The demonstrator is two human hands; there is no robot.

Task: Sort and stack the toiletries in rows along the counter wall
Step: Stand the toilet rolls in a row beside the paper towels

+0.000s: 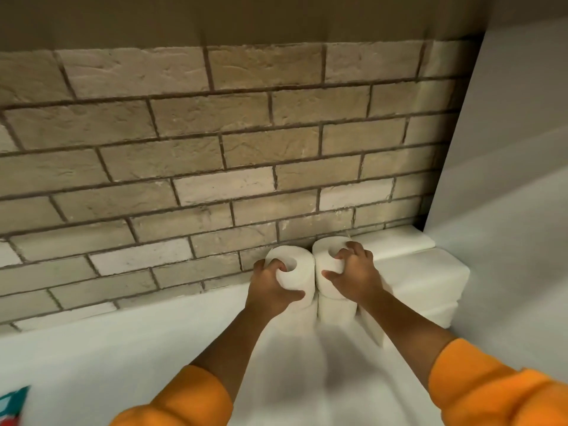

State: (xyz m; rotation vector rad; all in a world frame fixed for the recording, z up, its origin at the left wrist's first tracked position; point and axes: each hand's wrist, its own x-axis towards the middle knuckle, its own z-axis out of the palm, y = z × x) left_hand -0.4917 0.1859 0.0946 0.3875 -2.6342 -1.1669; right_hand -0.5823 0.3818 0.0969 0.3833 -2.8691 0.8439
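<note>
Two white toilet paper rolls stand side by side against the brick wall (215, 155), touching each other. My left hand (270, 287) grips the left roll (296, 265), with a finger hooked in its core hole and the thumb across its front. My right hand (353, 275) grips the right roll (325, 253) the same way, fingers in its core. The right roll sits on top of another roll (336, 309). What lies under the left roll is hidden by my hand.
White stacked packs (430, 278) fill the counter's right corner beside a white side wall (507, 179). The white counter (123, 348) stretches left along the brick wall. A teal and red package (13, 404) peeks in at the bottom left edge.
</note>
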